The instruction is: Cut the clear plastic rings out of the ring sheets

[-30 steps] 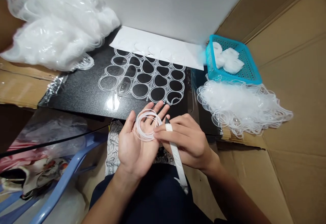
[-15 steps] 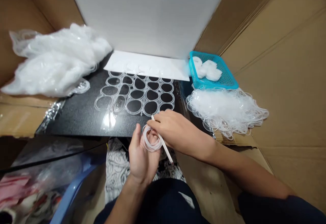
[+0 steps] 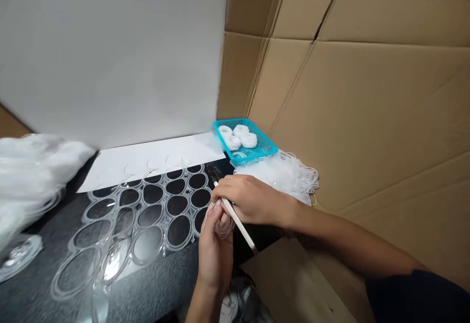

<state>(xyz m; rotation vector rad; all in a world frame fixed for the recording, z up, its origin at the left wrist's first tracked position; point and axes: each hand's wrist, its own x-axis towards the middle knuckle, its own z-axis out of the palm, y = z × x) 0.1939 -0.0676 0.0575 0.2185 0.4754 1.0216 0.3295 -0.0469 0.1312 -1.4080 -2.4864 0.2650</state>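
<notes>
Left hand [image 3: 215,257]: raised edge-on at the near edge of the black board [image 3: 44,205], fingers curled shut round a small bundle of clear rings [image 3: 225,227]. How many rings it holds cannot be told.

Right hand [image 3: 253,200]: reaches in from the right, knuckles up, fingers closed on a white-wrapped tool [image 3: 240,227]; its fingertips meet those of the left hand at the top of the bundle.

Clear rings: between the two hands, in the left hand's grasp and directly under the right hand's fingertips. Both hands touch them; the left one carries them.

White-wrapped tool: long axis slanted, the tip up and to the left, over the punched sheet [image 3: 147,215], and the butt down and to the right, past the left hand's knuckles. It crosses just beside the bundle.

Punched sheet: clear plastic with rows of round cut-outs, flat on the black board, just left of and beyond the hands.

Teal basket [image 3: 270,148]: beyond the right hand against the cardboard wall [image 3: 348,117], holding white ring stacks [image 3: 240,137].

Loose ring heap [image 3: 290,173]: just beside the basket, right of and beyond the right hand, nearer that hand than the left.

Plastic heap [image 3: 29,176]: far left, well apart from both hands.

White paper [image 3: 154,161]: under the sheet's far edge.
</notes>
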